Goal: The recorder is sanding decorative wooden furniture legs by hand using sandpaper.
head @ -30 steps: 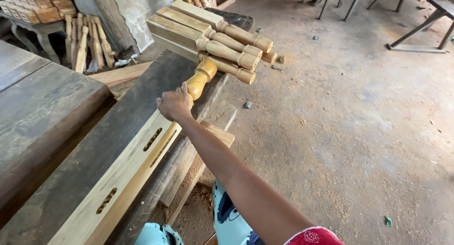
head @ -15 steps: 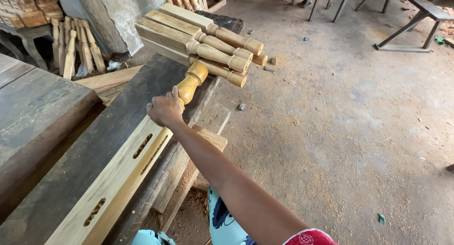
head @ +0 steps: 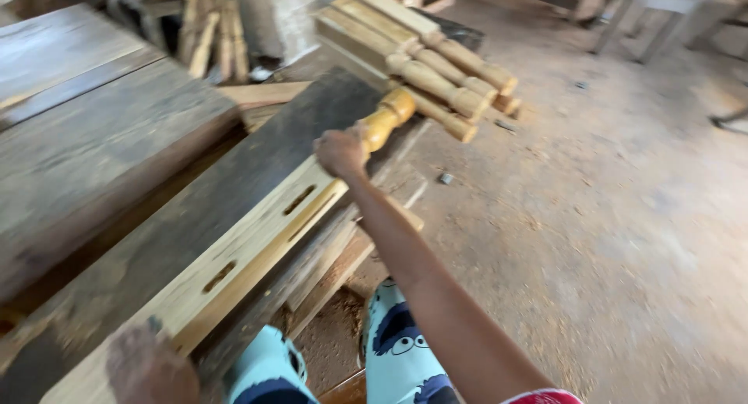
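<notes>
Starting at the far left, weathered grey planks point(head: 93, 131) lie side by side, and just beside them runs a long dark board point(head: 234, 186) sloping away from the camera. Down at the bottom edge, the left hand point(head: 148, 369) rests against the near end of a pale turned table leg point(head: 257, 240); it's blurred, so whether those fingers are gripping or just pressing I cannot tell. That leg lies flat along the dark board, its square section showing two slots cut in the top face, its rounded yellow end point(head: 389, 116) pointing away. Moving across, the right hand point(head: 341, 151) is clamped round the leg right where the square part meets the turned part, fingers curled tight on the wood, arm stretched out straight. Beyond it, just past the rounded tip, a stack of similar turned legs point(head: 421, 61) lies on its side, ends toward the floor. Below, blue patterned trousers point(head: 397, 357) show at the bottom. Off to the right, bare dusty floor point(head: 623, 240) with scattered chips.
</notes>
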